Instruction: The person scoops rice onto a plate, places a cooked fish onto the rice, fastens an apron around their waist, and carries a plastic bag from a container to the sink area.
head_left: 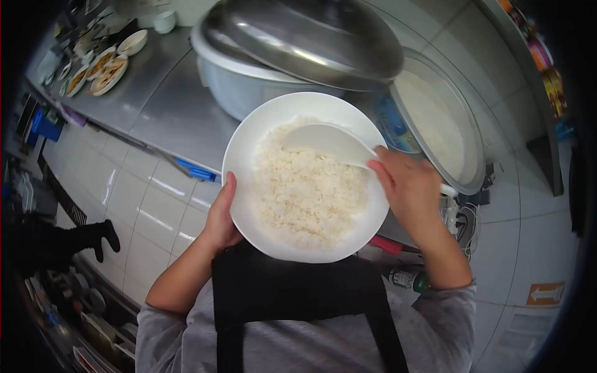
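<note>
A large white bowl (pixel 247 133) of cooked white rice (pixel 305 193) is held in front of my chest. My left hand (pixel 222 214) grips its left rim, thumb on the edge and the other fingers hidden underneath. On the right side, my right hand (pixel 407 186) is closed round the handle of a white rice paddle (pixel 333 142), whose blade lies on the upper part of the rice. Just beyond the bowl stands a big rice cooker (pixel 233 90), its metal lid (pixel 317 37) tilted on top.
A wide metal pan (pixel 476 143) of white contents leans right of the cooker. Plates of food (pixel 109 74) and stacked white bowls (pixel 165 22) are on the steel counter (pixel 180 93). A person's dark-clothed legs (pixel 81 239) show at left. A green bottle (pixel 407 278) is lower right.
</note>
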Motion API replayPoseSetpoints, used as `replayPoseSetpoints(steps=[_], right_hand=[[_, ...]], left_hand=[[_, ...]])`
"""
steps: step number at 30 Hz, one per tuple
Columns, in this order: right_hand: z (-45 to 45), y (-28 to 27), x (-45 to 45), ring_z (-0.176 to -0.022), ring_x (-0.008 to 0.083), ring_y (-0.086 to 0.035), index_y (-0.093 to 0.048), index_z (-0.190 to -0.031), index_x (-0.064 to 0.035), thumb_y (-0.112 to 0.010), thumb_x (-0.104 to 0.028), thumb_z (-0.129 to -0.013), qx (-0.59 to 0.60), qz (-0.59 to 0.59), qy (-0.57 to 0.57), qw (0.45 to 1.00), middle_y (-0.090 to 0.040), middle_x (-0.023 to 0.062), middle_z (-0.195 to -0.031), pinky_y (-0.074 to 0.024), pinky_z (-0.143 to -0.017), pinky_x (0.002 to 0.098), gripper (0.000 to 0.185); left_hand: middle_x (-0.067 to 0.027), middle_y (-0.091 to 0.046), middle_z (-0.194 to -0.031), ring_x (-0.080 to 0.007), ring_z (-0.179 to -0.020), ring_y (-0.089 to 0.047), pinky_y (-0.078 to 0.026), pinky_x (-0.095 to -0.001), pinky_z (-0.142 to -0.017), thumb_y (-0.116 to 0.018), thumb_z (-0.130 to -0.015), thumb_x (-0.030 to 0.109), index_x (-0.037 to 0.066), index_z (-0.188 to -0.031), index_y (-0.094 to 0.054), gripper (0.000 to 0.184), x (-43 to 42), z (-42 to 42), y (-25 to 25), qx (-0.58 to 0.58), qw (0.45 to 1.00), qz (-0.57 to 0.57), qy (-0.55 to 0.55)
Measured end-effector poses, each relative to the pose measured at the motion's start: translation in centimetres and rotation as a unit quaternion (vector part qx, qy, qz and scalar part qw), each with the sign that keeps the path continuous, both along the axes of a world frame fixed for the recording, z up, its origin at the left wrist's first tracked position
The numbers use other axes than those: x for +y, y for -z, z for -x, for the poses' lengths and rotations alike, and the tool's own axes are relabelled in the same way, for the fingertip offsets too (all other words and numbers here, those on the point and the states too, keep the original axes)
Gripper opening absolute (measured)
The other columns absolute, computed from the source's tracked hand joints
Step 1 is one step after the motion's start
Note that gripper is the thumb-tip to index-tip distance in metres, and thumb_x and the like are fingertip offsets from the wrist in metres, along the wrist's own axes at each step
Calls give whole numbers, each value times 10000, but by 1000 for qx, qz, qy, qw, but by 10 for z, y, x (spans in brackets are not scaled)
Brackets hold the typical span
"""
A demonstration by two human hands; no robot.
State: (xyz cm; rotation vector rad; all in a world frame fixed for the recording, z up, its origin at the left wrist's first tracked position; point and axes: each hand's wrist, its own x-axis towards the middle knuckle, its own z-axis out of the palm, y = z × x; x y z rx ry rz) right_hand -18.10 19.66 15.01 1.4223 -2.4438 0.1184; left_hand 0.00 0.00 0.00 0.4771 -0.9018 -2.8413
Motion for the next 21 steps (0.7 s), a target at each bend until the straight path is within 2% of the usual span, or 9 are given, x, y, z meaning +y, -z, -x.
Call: replayPoseSetpoints(steps=[2, 3, 5, 6, 9, 10, 13, 14, 21], right_hand=[[8, -4, -14, -548, 216, -582, -679, -904, -122, -680, -227, -786, 63, -5, -49, 997, -617, 10, -673, -407, -539, 345, 158], [-23, 4, -54, -548, 216, -582, -679, -904, -122, -680, -227, -786, 75, 19, -62, 995, -617, 10, -673, -407, -539, 345, 158], [-35, -5, -76, -544, 213, -567, -669, -896, -123, -669, -250, -789, 91, 76, 4, 993, -598, 8, -665, -397, -538, 341, 165], [18, 5, -20, -558, 213, -571, -666, -897, -122, -653, -270, -799, 78, 64, -84, 991, -605, 17, -678, -391, -528, 335, 178], [18, 19, -34, -571, 214, -579, -667, -903, -121, -638, -278, -808, 82, 54, -135, 986, -607, 24, -679, -393, -526, 334, 186], [13, 8, -34, -583, 212, -588, -667, -913, -119, -640, -267, -807, 58, 104, -126, 985, -619, 25, -708, -398, -529, 336, 184], [16, 12, -21, -599, 211, -597, -665, -928, -116, -630, -273, -815, 26, 106, -141, 984, -626, 27, -726, -399, -533, 335, 196], [24, 36, -21, -617, 224, -602, -666, -933, -117, -620, -277, -823, 40, 58, -170, 983, -632, 33, -743, -407, -547, 346, 200], [52, 50, -36, -626, 246, -603, -652, -941, -126, -612, -281, -832, -3, 99, -201, 975, -639, 43, -761, -429, -586, 370, 194]], left_hand=[[-173, -379, -1398, -289, -1278, -396, -333, -403, -1056, -329, -943, 560, 20, -1409, -261, 717, 7, 2, 4, -4, 999, -46, -1], [-173, -379, -1398, -289, -1278, -396, -333, -403, -1056, -329, -943, 560, 20, -1409, -261, 717, -32, -31, 13, 7, 1000, -22, -15], [-179, -380, -1397, -294, -1275, -401, -337, -403, -1052, -332, -945, 555, 18, -1404, -274, 709, -39, -44, 21, 1, 998, -16, -59], [-179, -380, -1397, -294, -1275, -401, -337, -403, -1052, -332, -945, 555, 18, -1404, -274, 709, 22, -20, -5, -25, 996, -7, -82], [-175, -389, -1394, -294, -1268, -411, -339, -399, -1051, -337, -947, 547, 14, -1400, -282, 702, 25, -24, 5, -6, 994, -4, -112], [-173, -392, -1394, -291, -1268, -413, -340, -397, -1051, -337, -948, 543, 13, -1399, -284, 698, 32, -27, 8, -12, 991, -8, -134], [-169, -400, -1391, -285, -1267, -418, -346, -394, -1049, -336, -950, 537, 13, -1397, -287, 690, 50, -26, 12, -7, 986, -15, -167], [-167, -406, -1388, -282, -1266, -422, -350, -392, -1047, -334, -951, 535, 14, -1396, -289, 686, 57, -26, 12, 1, 985, -20, -171], [-167, -405, -1388, -284, -1256, -434, -364, -390, -1039, -321, -959, 522, 18, -1397, -286, 669, 72, -26, 8, -39, 970, 34, -237]])
